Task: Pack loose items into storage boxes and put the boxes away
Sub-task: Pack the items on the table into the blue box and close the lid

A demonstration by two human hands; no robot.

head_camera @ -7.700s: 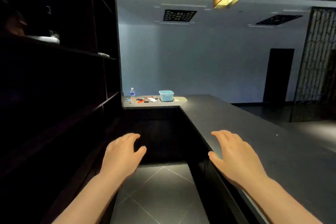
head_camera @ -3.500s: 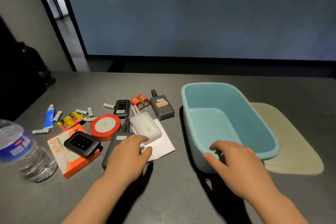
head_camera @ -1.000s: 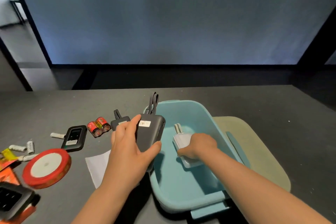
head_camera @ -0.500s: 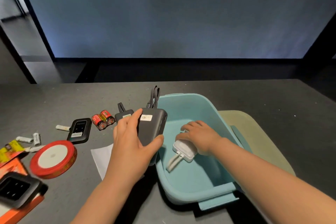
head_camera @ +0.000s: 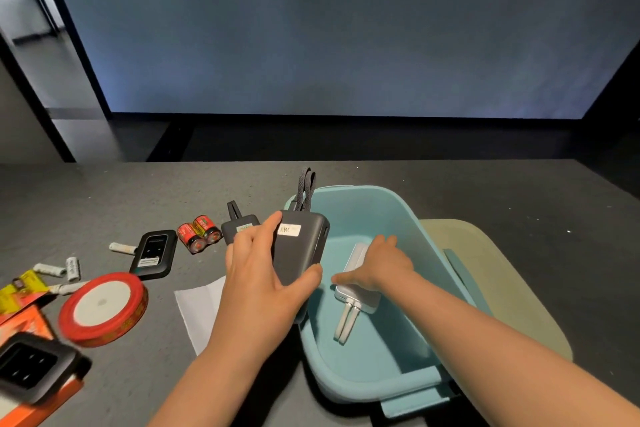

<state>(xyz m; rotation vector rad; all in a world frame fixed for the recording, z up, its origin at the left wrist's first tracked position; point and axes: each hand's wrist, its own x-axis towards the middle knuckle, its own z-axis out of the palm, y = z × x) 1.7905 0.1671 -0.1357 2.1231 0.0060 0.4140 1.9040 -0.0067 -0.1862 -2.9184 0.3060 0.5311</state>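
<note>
A teal plastic storage box (head_camera: 398, 218) stands on the dark grey counter, with its pale green lid (head_camera: 502, 288) lying under and behind it on the right. My left hand (head_camera: 259, 288) grips a dark grey power bank (head_camera: 298, 253) with a loop strap, held just over the box's left rim. Inside the box lies a white power bank (head_camera: 360, 298), its short cable pointing toward me. My right hand (head_camera: 381, 263) rests flat on top of it, fingers stretched out.
Left of the box lie a white paper sheet (head_camera: 201, 308), a second dark power bank (head_camera: 239, 229), two red batteries (head_camera: 199, 234), a small black device (head_camera: 152, 255), a red ribbon spool (head_camera: 102, 308), several small white batteries (head_camera: 71, 269) and an orange carton (head_camera: 27, 388) bearing a black gadget.
My right hand has turned the white power bank round inside the box, laid it on the bottom and flattened on top of it. My left hand keeps the grey power bank at the rim.
</note>
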